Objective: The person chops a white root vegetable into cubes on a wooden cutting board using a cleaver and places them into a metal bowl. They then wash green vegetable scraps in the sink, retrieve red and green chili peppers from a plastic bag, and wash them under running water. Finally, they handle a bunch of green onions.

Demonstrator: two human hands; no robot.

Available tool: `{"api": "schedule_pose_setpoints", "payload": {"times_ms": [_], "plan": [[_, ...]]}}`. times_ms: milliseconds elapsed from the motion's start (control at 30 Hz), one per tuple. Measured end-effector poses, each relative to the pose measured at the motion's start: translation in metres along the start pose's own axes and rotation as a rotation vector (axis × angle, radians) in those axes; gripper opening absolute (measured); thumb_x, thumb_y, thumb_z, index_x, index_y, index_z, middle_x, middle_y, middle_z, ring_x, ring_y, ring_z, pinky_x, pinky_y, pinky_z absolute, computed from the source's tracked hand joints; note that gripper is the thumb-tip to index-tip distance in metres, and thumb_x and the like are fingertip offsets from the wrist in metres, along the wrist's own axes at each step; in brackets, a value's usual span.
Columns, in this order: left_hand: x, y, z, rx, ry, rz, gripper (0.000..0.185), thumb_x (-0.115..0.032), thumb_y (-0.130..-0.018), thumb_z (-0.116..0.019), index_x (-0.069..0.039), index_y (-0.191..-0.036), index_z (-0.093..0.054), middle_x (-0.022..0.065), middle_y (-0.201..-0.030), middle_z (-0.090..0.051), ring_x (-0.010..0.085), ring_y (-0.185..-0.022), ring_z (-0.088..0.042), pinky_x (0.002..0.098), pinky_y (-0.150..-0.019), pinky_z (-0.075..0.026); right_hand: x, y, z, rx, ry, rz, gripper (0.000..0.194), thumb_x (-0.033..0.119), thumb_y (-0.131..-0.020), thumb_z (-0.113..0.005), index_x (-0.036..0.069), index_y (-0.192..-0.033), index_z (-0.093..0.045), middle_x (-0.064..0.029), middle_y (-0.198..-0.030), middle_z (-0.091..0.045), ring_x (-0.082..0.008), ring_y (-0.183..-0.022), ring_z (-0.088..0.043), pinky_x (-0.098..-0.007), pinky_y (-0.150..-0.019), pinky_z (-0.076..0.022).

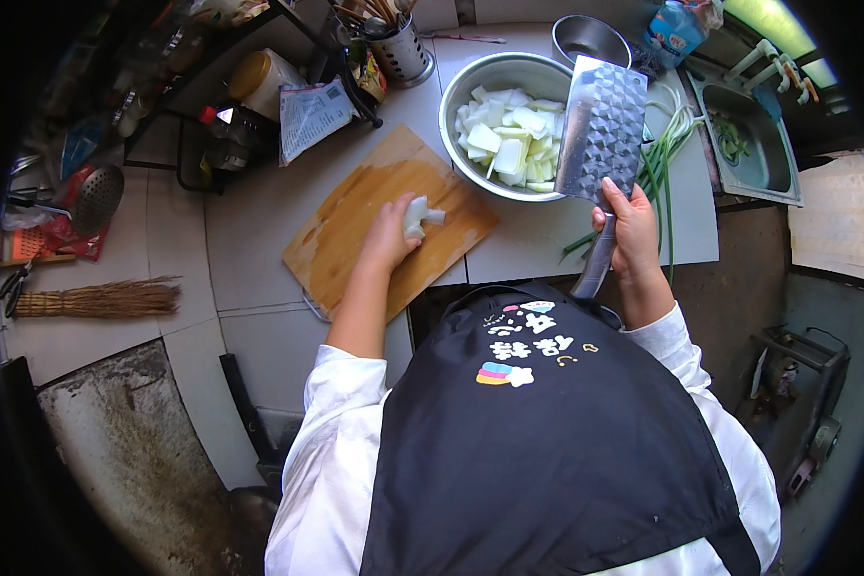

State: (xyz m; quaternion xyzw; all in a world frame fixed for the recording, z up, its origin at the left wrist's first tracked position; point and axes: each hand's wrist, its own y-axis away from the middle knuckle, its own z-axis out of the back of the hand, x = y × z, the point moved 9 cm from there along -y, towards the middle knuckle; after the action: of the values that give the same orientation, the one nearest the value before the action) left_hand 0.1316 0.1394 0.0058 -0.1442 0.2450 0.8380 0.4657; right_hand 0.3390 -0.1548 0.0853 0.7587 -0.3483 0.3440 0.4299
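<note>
My right hand grips the handle of a cleaver with a dimpled steel blade. The blade points away from me and covers the right part of a steel bowl. Inside that bowl lie many pale green-white vegetable slices. Over the wooden cutting board, my left hand has its fingers around a few pale vegetable pieces. The board lies at an angle on the tiled counter.
Long green onions hang over the counter's front edge at the right, near a steel sink. Behind the bowl stands a smaller metal pot. A utensil holder is at the back; a straw brush lies left.
</note>
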Motion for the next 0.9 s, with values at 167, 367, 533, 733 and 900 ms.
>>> {"api": "schedule_pose_setpoints", "payload": {"times_ms": [167,367,533,733,900], "plan": [[-0.008,0.01,0.0,-0.099,-0.031,-0.043,0.068,-0.011,-0.068,-0.075,-0.018,-0.13,-0.048,0.0182,-0.119,-0.051,0.0386,-0.106,-0.055,0.0423,-0.089,-0.049,-0.003,0.0,0.018,-0.048,-0.016,0.012,0.009,0.012,-0.091,-0.062,0.008,-0.09,-0.054,-0.0001,-0.075,-0.057,-0.0119,-0.053,-0.052,-0.0231,-0.046,-0.0422],[0.002,0.01,-0.014,-0.188,0.028,-0.009,0.069,-0.01,-0.067,-0.073,-0.018,-0.13,-0.046,0.0194,-0.12,-0.048,0.0401,-0.107,-0.054,0.0421,-0.091,-0.048,-0.002,0.001,0.028,-0.089,0.008,-0.008,0.009,0.012,-0.092,-0.061,0.007,-0.091,-0.054,-0.0005,-0.074,-0.056,-0.0122,-0.053,-0.052,-0.0231,-0.046,-0.0416],[0.024,0.004,-0.006,-0.283,0.256,0.101,0.062,-0.007,-0.069,-0.07,-0.013,-0.126,-0.048,0.0194,-0.118,-0.051,0.0375,-0.106,-0.055,0.0409,-0.091,-0.047,0.002,-0.003,0.033,-0.106,-0.021,-0.002,0.009,0.012,-0.092,-0.061,0.007,-0.09,-0.054,-0.0006,-0.075,-0.056,-0.0123,-0.054,-0.052,-0.0233,-0.046,-0.0413],[0.057,0.005,0.01,-0.301,0.789,0.249,0.068,-0.006,-0.075,-0.073,-0.008,-0.133,-0.039,0.0108,-0.117,-0.055,0.0222,-0.101,-0.057,0.0342,-0.087,-0.049,0.002,-0.004,0.04,-0.128,-0.086,-0.009,0.008,0.011,-0.092,-0.06,0.007,-0.091,-0.053,-0.0009,-0.077,-0.056,-0.0124,-0.054,-0.051,-0.0237,-0.047,-0.0414],[0.009,-0.018,0.048,-0.278,1.088,0.229,0.066,-0.005,-0.078,-0.071,-0.006,-0.134,-0.036,0.0114,-0.115,-0.055,0.02,-0.1,-0.057,0.033,-0.081,-0.051,0.003,-0.002,0.049,-0.155,-0.095,0.003,0.009,0.012,-0.092,-0.06,0.007,-0.092,-0.053,-0.001,-0.077,-0.055,-0.012,-0.054,-0.051,-0.0236,-0.047,-0.0415]]}}
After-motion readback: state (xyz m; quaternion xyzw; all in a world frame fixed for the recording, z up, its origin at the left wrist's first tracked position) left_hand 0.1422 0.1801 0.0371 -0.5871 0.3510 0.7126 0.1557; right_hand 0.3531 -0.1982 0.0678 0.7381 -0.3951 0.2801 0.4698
